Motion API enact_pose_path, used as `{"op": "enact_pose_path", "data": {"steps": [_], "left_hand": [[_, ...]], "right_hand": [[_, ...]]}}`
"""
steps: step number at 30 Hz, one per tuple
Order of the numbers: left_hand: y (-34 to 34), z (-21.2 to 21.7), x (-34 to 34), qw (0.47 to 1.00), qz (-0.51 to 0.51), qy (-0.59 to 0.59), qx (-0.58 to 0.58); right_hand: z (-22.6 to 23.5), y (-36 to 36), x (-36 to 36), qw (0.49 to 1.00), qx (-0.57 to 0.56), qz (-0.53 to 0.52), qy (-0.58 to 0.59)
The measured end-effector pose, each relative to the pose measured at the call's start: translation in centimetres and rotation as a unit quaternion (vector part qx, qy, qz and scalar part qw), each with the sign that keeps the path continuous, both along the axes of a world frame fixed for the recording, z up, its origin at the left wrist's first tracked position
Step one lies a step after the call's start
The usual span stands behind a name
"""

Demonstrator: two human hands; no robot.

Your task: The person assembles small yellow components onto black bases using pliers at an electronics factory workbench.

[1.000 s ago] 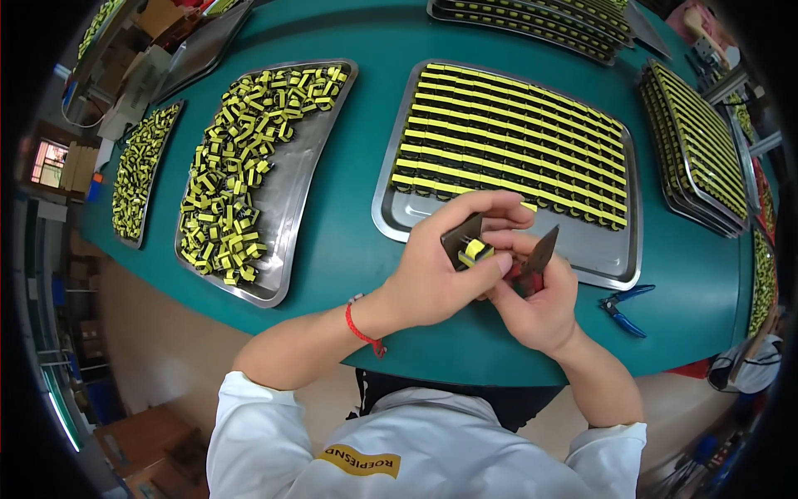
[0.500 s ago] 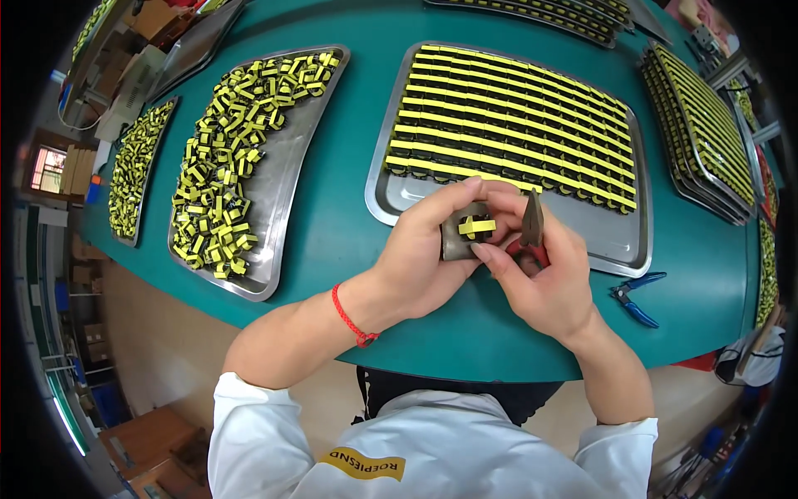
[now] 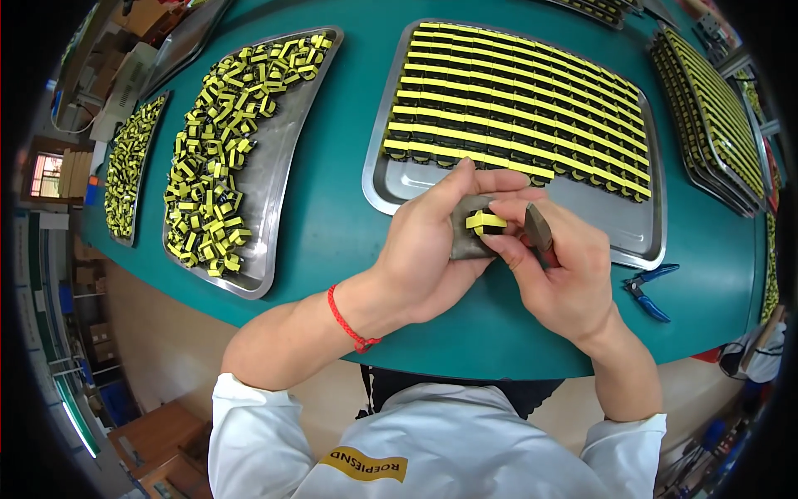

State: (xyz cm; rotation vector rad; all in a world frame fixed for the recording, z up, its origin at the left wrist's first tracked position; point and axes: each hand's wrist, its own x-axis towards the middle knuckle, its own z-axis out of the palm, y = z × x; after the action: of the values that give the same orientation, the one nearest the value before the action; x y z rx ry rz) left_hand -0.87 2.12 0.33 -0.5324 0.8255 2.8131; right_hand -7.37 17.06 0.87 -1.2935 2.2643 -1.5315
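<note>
My left hand (image 3: pixel 420 249) is wrapped round a dark grey, flat-faced block (image 3: pixel 462 244). Against the block's face sits a small black part wrapped in yellow tape (image 3: pixel 484 221), pinched by the thumb and fingertips of my right hand (image 3: pixel 572 270). The same right hand also keeps a pair of pliers (image 3: pixel 538 228) in its palm, metal jaws sticking up past the fingers; the handles are mostly hidden. Just beyond both hands lies a metal tray (image 3: pixel 378 185) bearing neat rows of yellow-taped parts (image 3: pixel 507 112).
A second metal tray (image 3: pixel 278 179) on the left holds a loose heap of similar parts (image 3: pixel 208 175), with another full tray (image 3: pixel 133 170) farther left. Blue-handled cutters (image 3: pixel 648 291) lie at the right. Stacked trays (image 3: pixel 715 116) stand at the far right of the green table (image 3: pixel 532 349).
Both hands have shifted slightly to the right. The pliers have turned in my right hand, their red handle now hidden. The right fingertips are closer round the small part.
</note>
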Motion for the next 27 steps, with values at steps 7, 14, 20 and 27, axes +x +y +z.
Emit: {"op": "enact_pose_path", "data": {"steps": [7, 14, 20, 27], "left_hand": [[0.0, 0.2, 0.1, 1.0, -0.005, -0.012, -0.008], [0.3, 0.2, -0.1, 1.0, 0.001, -0.016, 0.017], [0.1, 0.0, -0.2, 1.0, 0.009, 0.001, 0.005], [0.2, 0.2, 0.4, 0.909, 0.105, 0.182, -0.36]], "right_hand": [[-0.3, -0.1, -0.5, 0.999, -0.01, 0.02, 0.025], [-0.8, 0.1, -0.9, 0.997, -0.027, 0.03, 0.064], [-0.1, 0.5, -1.2, 0.998, 0.028, 0.049, -0.024], [-0.4, 0.8, -0.3, 0.963, -0.119, -0.033, -0.239]]}}
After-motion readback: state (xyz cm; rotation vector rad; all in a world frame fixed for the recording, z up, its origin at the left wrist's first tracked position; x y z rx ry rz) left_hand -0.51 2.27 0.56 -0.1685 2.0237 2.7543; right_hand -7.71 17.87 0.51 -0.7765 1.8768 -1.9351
